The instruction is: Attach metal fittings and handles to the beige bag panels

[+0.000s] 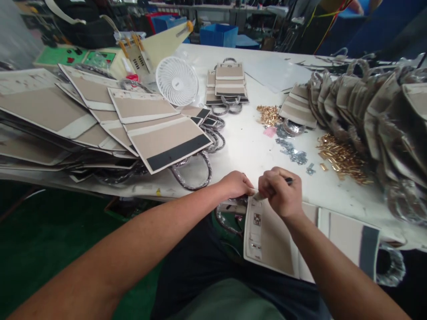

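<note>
At left, the heap of tan panels (pixel 173 135) reaches the table's near side; a knock from the left forearm could, I judge, send the top 1 sliding. Further right, the fingers of the left hand (pixel 237 184) are drawn together at the far left corner of the bag panel (pixel 277 240); whether they pinch it or only press, I cannot tell. They sit just beside the tip of the tool (pixel 288 181), so a slip could nick them. The panel appears to lie over the lap at the table's near edge, and uneven support might let it shift under pressure.

The right hand (pixel 282 191) is wrapped around the tool, its dark end poking out. From these 2 hands, the panel extends nearer and to the right, passing under the right forearm, its handle (pixel 392 266) at the far right end.
</note>
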A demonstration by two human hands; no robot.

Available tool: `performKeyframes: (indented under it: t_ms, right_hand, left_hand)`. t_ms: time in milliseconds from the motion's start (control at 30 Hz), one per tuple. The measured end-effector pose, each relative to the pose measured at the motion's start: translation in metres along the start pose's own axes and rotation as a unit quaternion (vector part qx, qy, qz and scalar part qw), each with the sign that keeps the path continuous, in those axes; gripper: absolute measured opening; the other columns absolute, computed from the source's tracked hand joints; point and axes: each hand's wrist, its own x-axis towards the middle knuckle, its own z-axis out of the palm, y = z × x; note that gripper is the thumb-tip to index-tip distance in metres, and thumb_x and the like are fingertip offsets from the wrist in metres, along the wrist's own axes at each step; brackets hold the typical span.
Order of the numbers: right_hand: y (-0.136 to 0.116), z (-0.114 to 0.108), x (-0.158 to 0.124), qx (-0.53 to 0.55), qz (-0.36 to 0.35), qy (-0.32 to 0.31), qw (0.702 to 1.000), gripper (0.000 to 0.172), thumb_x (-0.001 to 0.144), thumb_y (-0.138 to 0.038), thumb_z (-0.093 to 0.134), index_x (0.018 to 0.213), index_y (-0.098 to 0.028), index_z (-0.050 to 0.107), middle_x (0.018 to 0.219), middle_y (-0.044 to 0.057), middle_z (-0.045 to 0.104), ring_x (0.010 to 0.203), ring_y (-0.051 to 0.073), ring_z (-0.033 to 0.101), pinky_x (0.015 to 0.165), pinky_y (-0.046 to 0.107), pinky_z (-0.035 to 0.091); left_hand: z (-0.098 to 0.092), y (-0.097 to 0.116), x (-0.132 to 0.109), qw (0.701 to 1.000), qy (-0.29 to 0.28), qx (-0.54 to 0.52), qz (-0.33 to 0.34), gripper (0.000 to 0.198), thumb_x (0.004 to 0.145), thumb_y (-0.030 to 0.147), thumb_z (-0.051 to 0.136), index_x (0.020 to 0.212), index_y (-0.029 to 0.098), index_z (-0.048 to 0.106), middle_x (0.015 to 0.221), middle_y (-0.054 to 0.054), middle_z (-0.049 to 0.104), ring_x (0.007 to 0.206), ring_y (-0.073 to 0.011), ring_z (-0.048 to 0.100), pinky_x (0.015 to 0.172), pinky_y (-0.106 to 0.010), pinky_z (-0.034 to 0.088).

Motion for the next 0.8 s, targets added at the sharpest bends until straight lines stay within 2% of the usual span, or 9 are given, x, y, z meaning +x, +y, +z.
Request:
performKeyframes:
  t_ms: [267, 367, 433, 500, 567, 667, 700, 800]
  right_hand:
    - [0.009, -0.011, 0.0, -0.021, 0.042, 0.043, 0.998, 0.042, 0.092, -0.039, 0.065, 0.059, -0.023, 0.046, 0.048, -0.005, 0.045, 0.044, 0.011, 0.042, 0.044, 0.025, 0.034]
    - [-0.004, -0.01, -0.002, -0.135, 0.078, 0.015, 0.988, 0.046, 0.093, -0.045, 0.062, 0.056, -0.023, 0.044, 0.048, -0.004, 0.044, 0.046, 0.012, 0.041, 0.047, 0.026, 0.033]
    - [-0.013, -0.017, -0.007, -0.259, 0.098, -0.039, 0.96, 0.046, 0.091, -0.048, 0.063, 0.056, -0.021, 0.048, 0.051, -0.003, 0.047, 0.051, 0.013, 0.046, 0.051, 0.027, 0.035]
    - [-0.015, -0.036, -0.019, -0.379, 0.093, -0.065, 0.918, 0.041, 0.092, -0.049, 0.061, 0.063, -0.02, 0.061, 0.059, 0.0, 0.058, 0.059, 0.017, 0.056, 0.056, 0.028, 0.041]
    - [-0.008, -0.066, -0.036, -0.471, 0.06, -0.076, 0.877, 0.03, 0.09, -0.048, 0.062, 0.086, -0.024, 0.078, 0.082, 0.004, 0.073, 0.078, 0.023, 0.069, 0.072, 0.031, 0.051]
    - [0.005, -0.115, -0.064, -0.549, 0.028, -0.091, 0.83, 0.036, 0.088, -0.047, 0.062, 0.115, -0.033, 0.082, 0.107, 0.007, 0.078, 0.093, 0.027, 0.076, 0.083, 0.034, 0.058]
    - [0.006, -0.128, -0.072, -0.567, 0.016, -0.093, 0.818, 0.039, 0.088, -0.047, 0.063, 0.12, -0.036, 0.081, 0.106, 0.007, 0.079, 0.096, 0.029, 0.076, 0.083, 0.034, 0.059]
    - [-0.006, -0.153, -0.09, -0.596, -0.014, -0.118, 0.794, 0.03, 0.086, -0.048, 0.067, 0.11, -0.041, 0.084, 0.097, 0.005, 0.082, 0.093, 0.03, 0.079, 0.077, 0.031, 0.063]
  left_hand:
    - [0.0, -0.006, 0.005, 1.0, 0.002, -0.01, -0.011, 0.011, 0.069, 0.022, 0.08, 0.076, 0.014, 0.082, 0.062, 0.0, 0.068, 0.056, -0.012, 0.054, 0.056, -0.025, 0.04]
    - [-0.001, -0.001, -0.004, 1.0, 0.015, 0.021, -0.001, 0.012, 0.07, 0.022, 0.078, 0.078, 0.014, 0.082, 0.062, 0.0, 0.068, 0.057, -0.0133, 0.055, 0.057, -0.026, 0.04]
    - [-0.003, 0.003, -0.011, 0.998, 0.035, 0.049, 0.007, 0.014, 0.07, 0.019, 0.077, 0.081, 0.014, 0.083, 0.067, -0.001, 0.071, 0.061, -0.0147, 0.058, 0.059, -0.026, 0.042]
    - [-0.004, 0.006, -0.017, 0.996, 0.055, 0.074, 0.022, 0.018, 0.069, 0.019, 0.077, 0.085, 0.014, 0.083, 0.073, -0.003, 0.074, 0.066, -0.0168, 0.062, 0.061, -0.026, 0.044]
    - [-0.003, 0.009, -0.026, 0.993, 0.068, 0.092, 0.037, 0.022, 0.069, 0.019, 0.076, 0.089, 0.012, 0.083, 0.077, -0.005, 0.077, 0.069, -0.0182, 0.065, 0.063, -0.027, 0.045]
    - [0.006, 0.017, -0.049, 0.989, 0.085, 0.103, 0.062, 0.029, 0.072, 0.019, 0.071, 0.097, 0.011, 0.083, 0.081, -0.006, 0.079, 0.071, -0.0184, 0.067, 0.064, -0.026, 0.046]
    - [0.01, 0.022, -0.06, 0.988, 0.088, 0.107, 0.074, 0.03, 0.073, 0.02, 0.07, 0.099, 0.012, 0.083, 0.082, -0.005, 0.079, 0.073, -0.0184, 0.067, 0.065, -0.026, 0.046]
    - [0.019, 0.049, -0.094, 0.971, 0.094, 0.158, 0.15, 0.025, 0.075, 0.024, 0.073, 0.097, 0.022, 0.085, 0.086, -0.001, 0.081, 0.079, -0.0186, 0.071, 0.072, -0.027, 0.048]
